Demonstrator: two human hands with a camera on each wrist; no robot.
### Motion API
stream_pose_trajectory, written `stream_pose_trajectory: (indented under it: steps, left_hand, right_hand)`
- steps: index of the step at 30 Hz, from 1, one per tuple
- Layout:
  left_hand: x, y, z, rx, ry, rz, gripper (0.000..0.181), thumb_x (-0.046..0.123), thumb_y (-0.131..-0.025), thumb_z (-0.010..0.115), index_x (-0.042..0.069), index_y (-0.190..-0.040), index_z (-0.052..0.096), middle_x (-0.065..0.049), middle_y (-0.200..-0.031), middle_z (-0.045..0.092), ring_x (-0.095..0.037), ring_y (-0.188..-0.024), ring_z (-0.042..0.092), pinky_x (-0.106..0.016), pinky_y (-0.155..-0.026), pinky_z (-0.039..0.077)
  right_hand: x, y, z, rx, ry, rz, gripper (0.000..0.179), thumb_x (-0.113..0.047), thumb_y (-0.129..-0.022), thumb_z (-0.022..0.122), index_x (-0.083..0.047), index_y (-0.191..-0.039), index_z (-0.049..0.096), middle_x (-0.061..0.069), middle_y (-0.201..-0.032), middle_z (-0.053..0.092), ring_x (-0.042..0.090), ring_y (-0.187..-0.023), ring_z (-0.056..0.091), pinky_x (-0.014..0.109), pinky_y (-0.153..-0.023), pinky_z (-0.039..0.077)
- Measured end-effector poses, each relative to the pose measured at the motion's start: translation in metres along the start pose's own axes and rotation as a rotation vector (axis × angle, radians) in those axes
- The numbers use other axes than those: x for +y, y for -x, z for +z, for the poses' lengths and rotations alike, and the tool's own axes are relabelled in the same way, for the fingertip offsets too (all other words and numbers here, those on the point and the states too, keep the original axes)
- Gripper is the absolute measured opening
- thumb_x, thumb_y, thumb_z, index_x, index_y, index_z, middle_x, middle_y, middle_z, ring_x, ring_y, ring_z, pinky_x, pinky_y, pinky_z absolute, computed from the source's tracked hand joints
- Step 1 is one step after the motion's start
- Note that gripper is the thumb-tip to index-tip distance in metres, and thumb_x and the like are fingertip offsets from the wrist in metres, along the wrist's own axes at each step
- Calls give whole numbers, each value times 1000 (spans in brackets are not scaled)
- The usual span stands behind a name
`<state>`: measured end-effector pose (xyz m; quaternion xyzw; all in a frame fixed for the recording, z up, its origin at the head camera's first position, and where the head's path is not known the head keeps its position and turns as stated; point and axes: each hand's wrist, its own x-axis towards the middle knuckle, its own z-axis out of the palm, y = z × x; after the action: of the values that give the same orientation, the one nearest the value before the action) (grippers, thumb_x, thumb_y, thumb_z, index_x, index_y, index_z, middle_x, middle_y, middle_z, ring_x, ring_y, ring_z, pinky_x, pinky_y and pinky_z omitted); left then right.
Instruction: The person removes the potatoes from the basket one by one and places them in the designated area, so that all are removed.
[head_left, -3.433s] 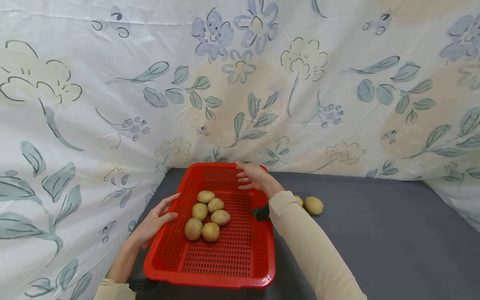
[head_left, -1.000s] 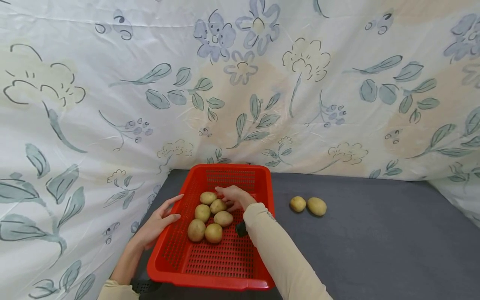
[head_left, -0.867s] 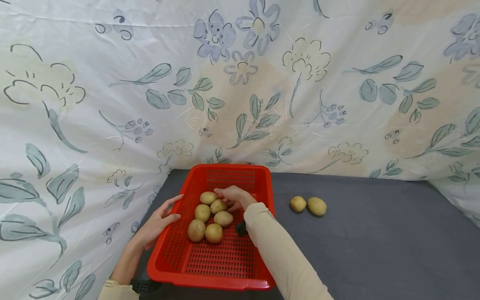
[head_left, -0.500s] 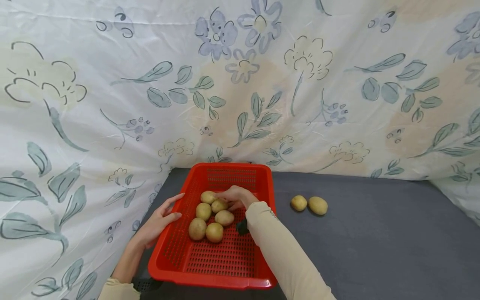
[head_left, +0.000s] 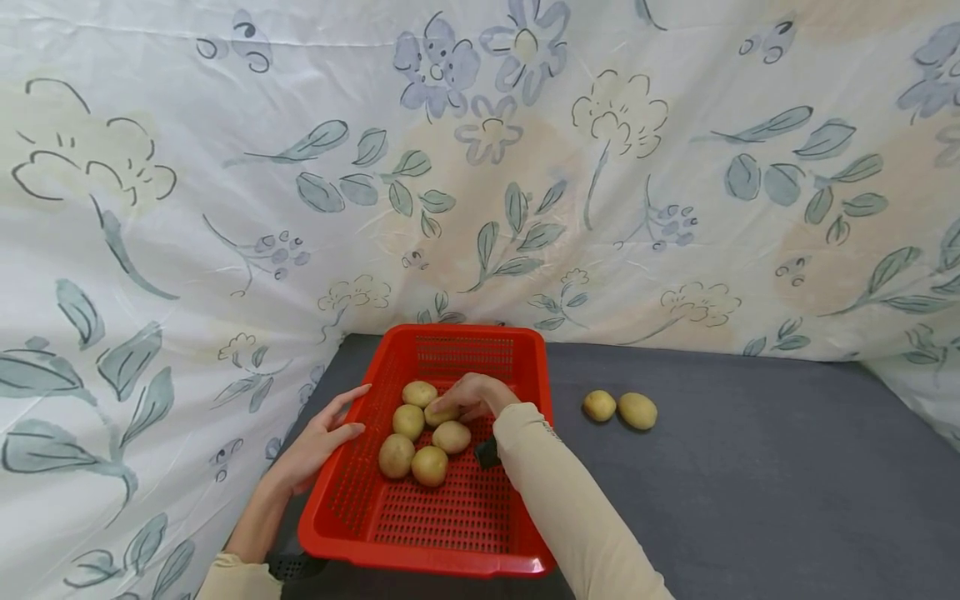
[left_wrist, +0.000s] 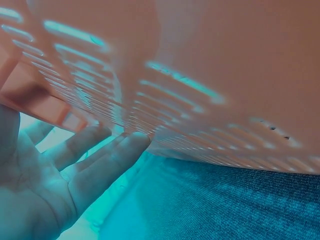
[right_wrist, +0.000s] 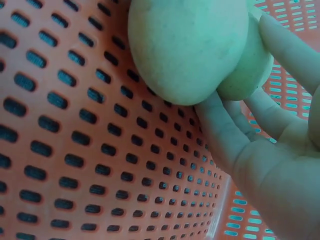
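Note:
A red perforated plastic basket (head_left: 480,565) holds several potatoes, grouped toward its left and back. Inside it, my right hand (head_left: 477,393) reaches down from the right and grips one potato (head_left: 438,414), fingers over its top. In the right wrist view, my right hand (right_wrist: 270,150) has its digits around the potato (right_wrist: 252,70), partly hidden behind a nearer potato (right_wrist: 187,47). My left hand (head_left: 311,446) lies along the basket's outer left side, fingers extended and thumb at the rim. The left wrist view shows its fingertips (left_wrist: 137,140) at the slotted wall (left_wrist: 240,60).
Two potatoes (head_left: 599,406) (head_left: 637,411) lie side by side on the dark grey tabletop (head_left: 750,467), right of the basket. A floral cloth (head_left: 480,167) hangs behind and along the left.
From above the basket's back right, my right hand has come down among the potatoes. Over the last second its fingers have closed onto one potato. My left hand keeps its place at the basket.

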<state>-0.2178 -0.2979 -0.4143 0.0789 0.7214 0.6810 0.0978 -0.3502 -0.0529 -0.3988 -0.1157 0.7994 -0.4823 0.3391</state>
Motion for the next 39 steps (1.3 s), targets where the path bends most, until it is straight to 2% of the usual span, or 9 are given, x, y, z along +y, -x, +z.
stream_pose_trajectory:
  steps: [10, 20, 23, 29, 39]
  left_hand:
    - [1, 1, 1, 2, 7, 5, 62, 14, -99, 49, 16, -152, 17, -31, -135, 37, -41, -99, 61, -52, -75, 52]
    - [1, 1, 0, 2, 6, 1, 62, 13, -99, 49, 16, -152, 17, -31, -136, 36, -40, -100, 61, -52, -75, 52]
    - [1, 1, 0, 2, 3, 1, 62, 13, -99, 49, 16, -152, 17, -31, -136, 36, -40, -100, 61, -52, -76, 53]
    - [3, 1, 0, -3, 9, 5, 61, 13, -99, 49, 16, -152, 17, -30, -137, 36, -40, -101, 60, -51, -76, 53]
    - [0, 1, -1, -6, 3, 15, 61, 13, -99, 49, 16, -152, 18, -29, -133, 39, -37, -99, 62, -50, -75, 53]
  right_hand:
    - [0, -2, 2, 4, 13, 10, 34, -12, -83, 75, 3, -112, 66, 8, -104, 63, 23, -97, 60, 35, -84, 51]
    - [2, -2, 4, 15, -13, -10, 56, -12, -83, 75, 5, -130, 51, 14, -117, 55, 27, -105, 57, 38, -87, 50]
    - [3, -3, 4, 24, -14, -6, 52, -12, -82, 76, 6, -126, 55, 13, -115, 57, 26, -103, 59, 37, -85, 51]
    - [4, -4, 3, 45, -41, -3, 31, -11, -82, 75, 4, -108, 66, 10, -105, 62, 23, -96, 61, 35, -82, 52]
    - [2, -2, -2, 128, -91, 15, 30, -9, -83, 75, 5, -108, 68, 10, -107, 64, 23, -97, 60, 36, -82, 52]
